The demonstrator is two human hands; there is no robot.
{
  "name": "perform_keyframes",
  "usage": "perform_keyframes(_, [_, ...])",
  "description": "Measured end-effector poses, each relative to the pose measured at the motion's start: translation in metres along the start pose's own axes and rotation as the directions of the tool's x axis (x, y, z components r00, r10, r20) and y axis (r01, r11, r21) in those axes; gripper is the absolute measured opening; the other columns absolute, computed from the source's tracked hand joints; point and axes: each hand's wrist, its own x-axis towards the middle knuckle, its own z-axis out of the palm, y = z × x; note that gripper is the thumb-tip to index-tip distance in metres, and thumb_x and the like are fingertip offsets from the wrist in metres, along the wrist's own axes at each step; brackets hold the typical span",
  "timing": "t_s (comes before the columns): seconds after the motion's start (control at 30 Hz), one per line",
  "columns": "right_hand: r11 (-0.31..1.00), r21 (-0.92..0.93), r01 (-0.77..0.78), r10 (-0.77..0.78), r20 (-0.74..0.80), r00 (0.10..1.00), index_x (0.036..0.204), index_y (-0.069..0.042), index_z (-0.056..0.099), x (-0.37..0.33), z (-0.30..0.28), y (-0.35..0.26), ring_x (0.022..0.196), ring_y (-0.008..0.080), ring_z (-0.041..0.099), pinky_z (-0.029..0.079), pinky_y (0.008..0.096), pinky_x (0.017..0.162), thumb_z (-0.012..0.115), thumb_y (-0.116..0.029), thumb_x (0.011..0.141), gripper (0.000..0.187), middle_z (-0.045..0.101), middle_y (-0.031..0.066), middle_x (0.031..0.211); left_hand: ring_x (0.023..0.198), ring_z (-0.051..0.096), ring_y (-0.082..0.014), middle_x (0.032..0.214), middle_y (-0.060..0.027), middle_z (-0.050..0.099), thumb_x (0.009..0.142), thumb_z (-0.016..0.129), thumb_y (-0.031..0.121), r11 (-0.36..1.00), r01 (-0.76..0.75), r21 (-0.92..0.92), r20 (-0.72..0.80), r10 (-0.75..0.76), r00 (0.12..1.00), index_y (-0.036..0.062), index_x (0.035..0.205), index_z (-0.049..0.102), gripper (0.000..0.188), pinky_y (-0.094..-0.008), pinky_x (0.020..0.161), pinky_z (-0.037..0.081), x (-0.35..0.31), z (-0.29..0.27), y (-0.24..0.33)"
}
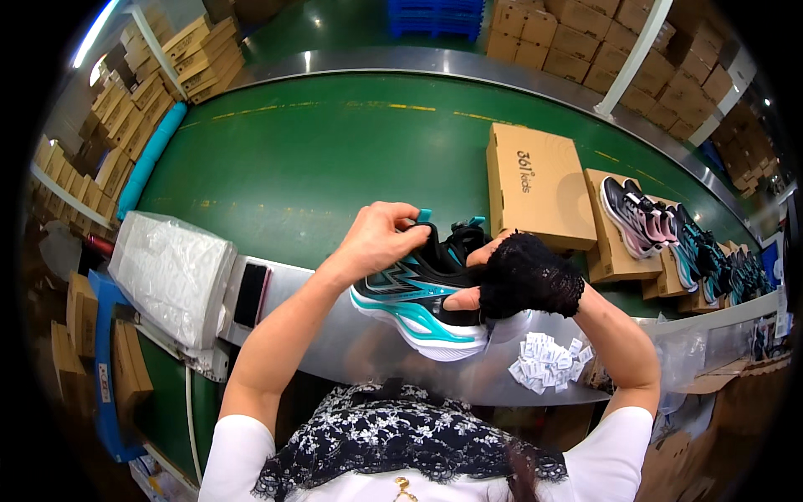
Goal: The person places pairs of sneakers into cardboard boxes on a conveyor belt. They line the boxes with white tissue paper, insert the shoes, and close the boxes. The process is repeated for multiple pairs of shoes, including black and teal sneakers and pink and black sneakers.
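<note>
Currently partway, I judge: left hand (385, 238) pinches shoe (410, 301) at collar, right hand (527, 276) seemingly clasps its side; shoe unboxed, white packets (548, 362) heaped right of it.

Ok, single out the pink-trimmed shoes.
The pair on the second box from the right hand; the held shoe and next pair along show teal.

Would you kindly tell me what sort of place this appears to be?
Most likely a shoe packing line, perhaps in a factory: there is a wide green belt, pairs of shoes in a row along it, and cartons stacked beyond.
</note>
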Motion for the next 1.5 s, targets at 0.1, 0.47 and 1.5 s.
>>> perform_keyframes(0.1, [0.987,-0.070,0.142,-0.141,0.020,0.990,0.054,-0.006,0.054,0.003,0.021,0.000,0.050,0.0266,0.051,0.041,0.0323,0.066,0.064,-0.053,0.063,0.049,0.050,0.0109,0.050,0.060,0.050,-0.0049,0.070,0.0001,0.060,0.077,0.064,0.016,0.953,0.165,-0.252,0.065,-0.154,0.986,0.0003,0.098,0.058,0.026,-0.0194,0.053,0.041,-0.018,-0.004,-0.022])
perform_keyframes(0.47, [0.915,0.140,0.378,-0.357,-0.156,0.921,0.074,-0.009,0.057,-0.003,0.200,0.038,0.068,0.0263,0.052,0.035,0.0397,0.072,0.063,-0.047,0.060,0.040,0.052,0.0100,0.065,0.085,0.059,-0.0252,0.091,-0.0163,0.061,0.078,0.058,0.037,0.949,0.032,0.314,0.206,-0.101,0.973,0.0009,0.099,0.058,0.041,-0.0335,0.074,0.045,-0.037,0.049,-0.105])
perform_keyframes(1.5, [0.331,0.815,0.476,0.864,-0.465,0.195,0.112,-0.002,0.045,-0.083,0.109,0.113,0.094,0.0197,0.055,0.045,0.0317,0.081,0.060,-0.006,0.069,0.046,0.056,0.0086,0.100,0.107,0.045,-0.0223,0.117,-0.0142,0.048,0.080,0.059,0.026,0.997,-0.047,0.060,-0.302,0.063,0.951,0.0006,0.123,0.040,0.054,-0.0332,0.092,0.035,0.029,0.025,-0.128])
